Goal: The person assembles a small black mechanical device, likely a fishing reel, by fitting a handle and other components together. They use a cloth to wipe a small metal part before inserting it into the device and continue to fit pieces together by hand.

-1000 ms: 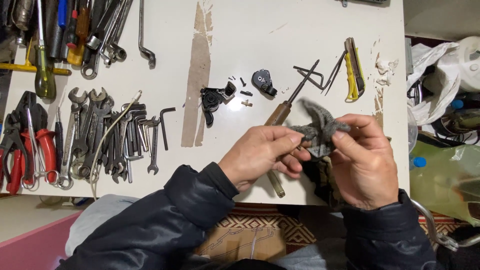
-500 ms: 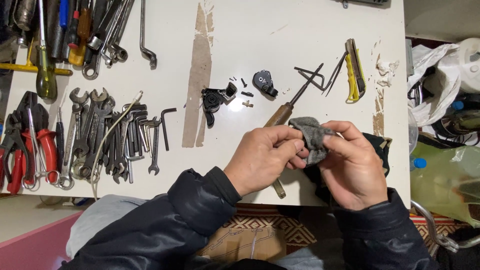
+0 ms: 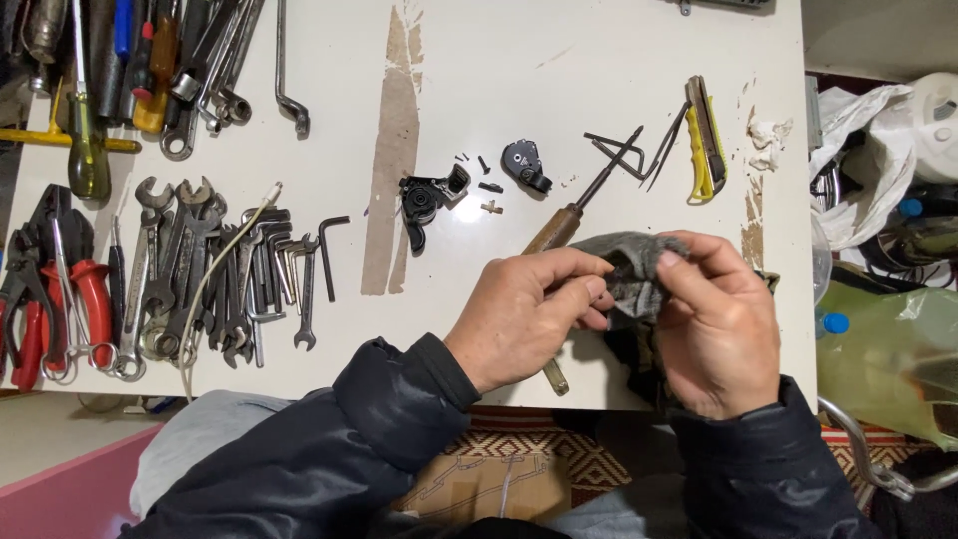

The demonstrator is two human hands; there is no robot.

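Both hands meet near the table's front edge, pinching a grey, dirty rag (image 3: 629, 269). My left hand (image 3: 524, 314) grips its left side with thumb and fingers. My right hand (image 3: 714, 324) folds over its right side. Whatever is wrapped inside the rag is hidden. A wooden-handled screwdriver (image 3: 574, 215) lies under my hands, pointing up to the right. Two small black mechanical parts (image 3: 429, 200) (image 3: 526, 165) lie a little beyond, with tiny screws and bits between them.
The white table (image 3: 479, 90) has a worn brown strip down its middle. Wrenches and hex keys (image 3: 230, 274), red pliers (image 3: 60, 299) and screwdrivers fill the left side. A yellow utility knife (image 3: 706, 140) lies at upper right. Plastic bags (image 3: 878, 160) sit off the right edge.
Both hands have shifted slightly up the table with the rag, and the rag is bunched tighter between my fingers. The tools on the table have not moved.
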